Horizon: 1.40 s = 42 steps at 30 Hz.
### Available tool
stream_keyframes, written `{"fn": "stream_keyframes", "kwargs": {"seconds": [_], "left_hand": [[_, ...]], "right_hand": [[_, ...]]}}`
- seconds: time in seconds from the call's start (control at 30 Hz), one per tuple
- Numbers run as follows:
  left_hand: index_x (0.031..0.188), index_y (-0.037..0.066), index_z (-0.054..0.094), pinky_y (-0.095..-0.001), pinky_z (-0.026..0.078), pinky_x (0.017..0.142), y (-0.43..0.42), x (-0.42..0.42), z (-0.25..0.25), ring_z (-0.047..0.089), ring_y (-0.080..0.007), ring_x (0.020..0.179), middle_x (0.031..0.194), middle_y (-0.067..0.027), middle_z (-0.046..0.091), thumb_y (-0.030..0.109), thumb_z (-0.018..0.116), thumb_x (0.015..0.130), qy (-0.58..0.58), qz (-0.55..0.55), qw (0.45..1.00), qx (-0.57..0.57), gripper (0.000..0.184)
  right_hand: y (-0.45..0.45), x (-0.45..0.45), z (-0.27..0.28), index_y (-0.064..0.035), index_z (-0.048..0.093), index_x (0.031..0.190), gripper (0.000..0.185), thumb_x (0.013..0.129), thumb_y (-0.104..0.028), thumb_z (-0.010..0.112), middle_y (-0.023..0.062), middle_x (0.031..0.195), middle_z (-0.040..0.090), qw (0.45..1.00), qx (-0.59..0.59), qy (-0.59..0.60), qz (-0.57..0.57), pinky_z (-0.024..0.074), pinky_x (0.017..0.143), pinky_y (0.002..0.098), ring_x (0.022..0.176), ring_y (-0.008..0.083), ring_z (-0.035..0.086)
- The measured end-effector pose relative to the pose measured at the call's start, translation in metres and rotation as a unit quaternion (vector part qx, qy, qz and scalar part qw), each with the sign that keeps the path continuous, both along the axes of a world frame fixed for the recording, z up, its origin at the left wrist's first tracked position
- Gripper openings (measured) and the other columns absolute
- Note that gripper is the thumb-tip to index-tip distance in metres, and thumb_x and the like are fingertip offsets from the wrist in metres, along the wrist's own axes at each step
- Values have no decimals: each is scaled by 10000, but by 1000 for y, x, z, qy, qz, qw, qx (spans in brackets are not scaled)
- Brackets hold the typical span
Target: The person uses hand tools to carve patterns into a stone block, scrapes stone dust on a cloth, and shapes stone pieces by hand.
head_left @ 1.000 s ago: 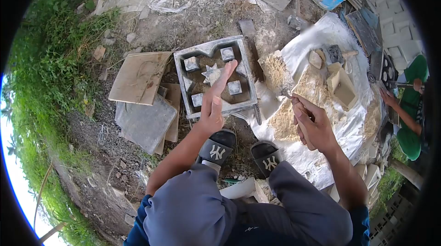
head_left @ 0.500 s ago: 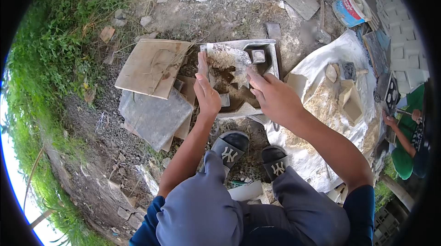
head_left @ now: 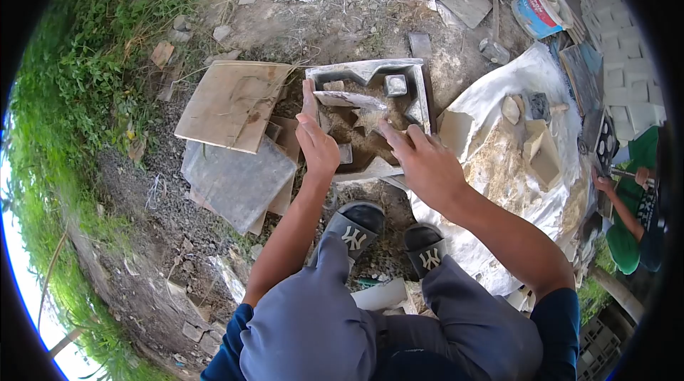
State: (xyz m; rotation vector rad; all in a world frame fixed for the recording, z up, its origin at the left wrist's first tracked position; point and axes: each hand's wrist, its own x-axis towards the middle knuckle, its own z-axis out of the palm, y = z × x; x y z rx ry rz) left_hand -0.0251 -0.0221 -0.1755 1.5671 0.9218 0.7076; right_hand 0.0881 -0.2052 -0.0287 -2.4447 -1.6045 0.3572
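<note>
A square grey mould [head_left: 428, 107] lies on the ground, with raised blocks, a star shape and sandy material inside. My right hand [head_left: 425, 160] is closed round the handle of a trowel [head_left: 349, 100], whose blade is tilted on edge over the mould's left part. At the mould's left rim, my left hand [head_left: 317, 142] is held upright with its fingers stretched, holding nothing. On the right, a white sheet [head_left: 467, 246] bears a heap of sandy mix [head_left: 491, 160].
Flat boards [head_left: 231, 107] are stacked left of the mould. A paint bucket [head_left: 538, 11] stands at the upper right. At the far right a co-worker's hand [head_left: 604, 183] is near a dark patterned mould. My sandalled feet are below the mould.
The trowel has gone from the sandy heap to over the mould and turned on edge, dropping its load. My left hand has moved from above the mould to its left rim.
</note>
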Motion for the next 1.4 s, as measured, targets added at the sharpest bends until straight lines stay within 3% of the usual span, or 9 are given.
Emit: {"fn": "stream_keyframes", "kwargs": {"seconds": [0.1, 0.2, 0.37, 0.5, 0.63, 0.87, 1.17, 1.3, 1.4], "left_hand": [[1552, -59, 242, -472, 207, 1209, 0, 2, 15, 305, -365, 1473, 1568, -251, 339, 600, 78, 1042, -22, -29, 999, 33, 849], [1547, -68, 254, -476, 223, 1205, -17, 14, 50, 323, -373, 1466, 1558, -260, 353, 593, 73, 1044, -98, -117, 983, 104, 850], [1539, -80, 271, -479, 244, 1199, -50, 35, 77, 345, -379, 1457, 1548, -271, 369, 582, 72, 1048, -173, -158, 953, 192, 848], [1543, -77, 238, -478, 158, 1240, -48, 28, 73, 259, -340, 1500, 1591, -226, 311, 635, 95, 1031, -180, -107, 966, 154, 888], [1472, -78, 406, -473, 297, 1177, -55, 16, 70, 384, -381, 1436, 1502, -242, 452, 431, 214, 1099, -136, -111, 955, 239, 659], [1455, -88, 421, -505, 310, 1163, -118, 37, 78, 392, -447, 1420, 1486, -264, 468, 371, 365, 1069, -96, -337, 878, 326, 602], [1497, -52, 373, -559, 193, 1205, -142, 29, 73, 297, -449, 1467, 1560, -238, 372, 352, 513, 997, -1, -421, 853, 308, 657], [1493, -60, 372, -568, 156, 1211, -150, 33, 74, 278, -447, 1476, 1563, -243, 362, 381, 501, 1001, 10, -435, 843, 318, 673], [1492, -45, 384, -600, 147, 1201, -157, 35, 72, 262, -463, 1478, 1562, -252, 360, 396, 519, 986, 8, -449, 826, 341, 684]], "right_hand": [[-8, 5, 5, -199, 374, 1528, 613, 960, -125, 595, 132, 1026, 558, 996, -68, 43, -43, 567, 703, 454, 782, 372, 655], [-50, 15, -5, -272, 418, 1498, 569, 963, -207, 600, 118, 979, 578, 973, 130, 123, -146, 557, 603, 483, 733, 381, 656], [-148, 33, -35, -32, 516, 1397, 455, 959, -99, 618, 254, 1144, 680, 907, 246, 58, -337, 569, 790, 415, 934, 384, 716], [-241, 31, -98, -39, 548, 1360, 449, 930, -115, 650, 245, 1110, 700, 863, 152, 81, -474, 551, 846, 434, 980, 385, 713], [-273, 27, -101, -75, 579, 1332, 439, 919, -196, 666, 205, 1014, 732, 809, 7, 122, -575, 557, 796, 422, 903, 364, 723], [-278, 32, -119, -41, 609, 1276, 346, 939, -121, 593, 181, 1283, 630, 860, 153, 41, -484, 464, 1045, 430, 1221, 355, 581], [-301, 38, -125, -37, 605, 1268, 346, 925, -37, 562, 223, 1261, 631, 856, 220, 47, -466, 488, 1006, 446, 1183, 407, 596], [-360, 43, -142, -39, 641, 1190, 295, 920, 14, 536, 234, 1106, 673, 768, 222, -20, -600, 527, 872, 453, 1011, 419, 655], [-396, 18, -146, -80, 661, 1146, 214, 943, -114, 604, 162, 1071, 677, 825, 99, 90, -549, 540, 823, 443, 933, 374, 673]]}}
